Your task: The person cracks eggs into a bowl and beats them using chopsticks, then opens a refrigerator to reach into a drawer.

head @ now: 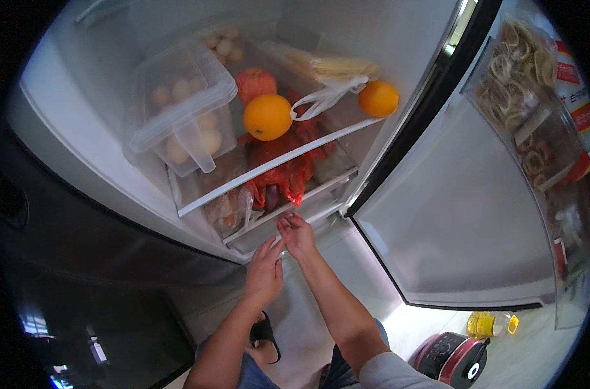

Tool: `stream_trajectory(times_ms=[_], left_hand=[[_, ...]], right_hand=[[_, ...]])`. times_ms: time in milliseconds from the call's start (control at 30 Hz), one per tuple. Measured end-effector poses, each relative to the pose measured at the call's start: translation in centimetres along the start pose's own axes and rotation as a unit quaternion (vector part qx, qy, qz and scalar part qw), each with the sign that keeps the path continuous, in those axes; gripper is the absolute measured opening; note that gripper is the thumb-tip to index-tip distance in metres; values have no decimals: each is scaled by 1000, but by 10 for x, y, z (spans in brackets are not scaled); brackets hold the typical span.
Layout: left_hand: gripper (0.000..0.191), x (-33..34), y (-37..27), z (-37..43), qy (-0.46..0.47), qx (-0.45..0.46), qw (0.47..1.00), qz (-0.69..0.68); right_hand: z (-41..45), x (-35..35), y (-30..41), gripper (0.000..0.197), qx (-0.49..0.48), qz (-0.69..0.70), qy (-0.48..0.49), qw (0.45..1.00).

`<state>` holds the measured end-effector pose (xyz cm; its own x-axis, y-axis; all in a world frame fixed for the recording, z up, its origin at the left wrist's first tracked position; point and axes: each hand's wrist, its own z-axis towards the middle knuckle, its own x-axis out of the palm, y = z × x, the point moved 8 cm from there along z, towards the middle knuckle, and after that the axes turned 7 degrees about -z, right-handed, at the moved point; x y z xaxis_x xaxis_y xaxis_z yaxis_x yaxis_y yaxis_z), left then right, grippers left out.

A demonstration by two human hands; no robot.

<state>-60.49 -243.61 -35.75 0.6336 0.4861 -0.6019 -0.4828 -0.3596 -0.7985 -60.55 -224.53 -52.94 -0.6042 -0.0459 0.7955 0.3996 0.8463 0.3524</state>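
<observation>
My left hand (pixel 265 276) is in front of the open refrigerator's lower drawer (pixel 295 219), its fingers reaching forward and its thumb apart. Just ahead of it and to the right is my right hand (pixel 297 235), fingers loosely bent, close to the drawer's front edge. Nothing shows in either hand, and the two nearly touch at the fingertips. Behind the drawer front, a red plastic bag (pixel 285 180) lies beside a clear plastic bag (pixel 234 211). On the glass shelf above sit an orange (pixel 268 117), an apple (pixel 256 85) and a second orange (pixel 378 98).
A clear lidded container (pixel 183 107) of eggs stands left on the shelf, with more eggs (pixel 224 47) behind. Yellowish packed food (pixel 343 68) lies at the back. The door (pixel 450 209) swings out rightward, its racks loaded. A rice cooker (pixel 450 360) and an oil bottle (pixel 489 324) occupy the floor.
</observation>
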Motion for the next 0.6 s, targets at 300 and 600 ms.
stream_trajectory(times_ms=[300,600], left_hand=[[82,-3,-10,-4,-3,4,999,41],[99,12,-17,-7,27,-11,995,100]], right_hand=[[-72,-24,8,18,59,40,-12,997],[-113,-36,40,37,64,-53,14,996]])
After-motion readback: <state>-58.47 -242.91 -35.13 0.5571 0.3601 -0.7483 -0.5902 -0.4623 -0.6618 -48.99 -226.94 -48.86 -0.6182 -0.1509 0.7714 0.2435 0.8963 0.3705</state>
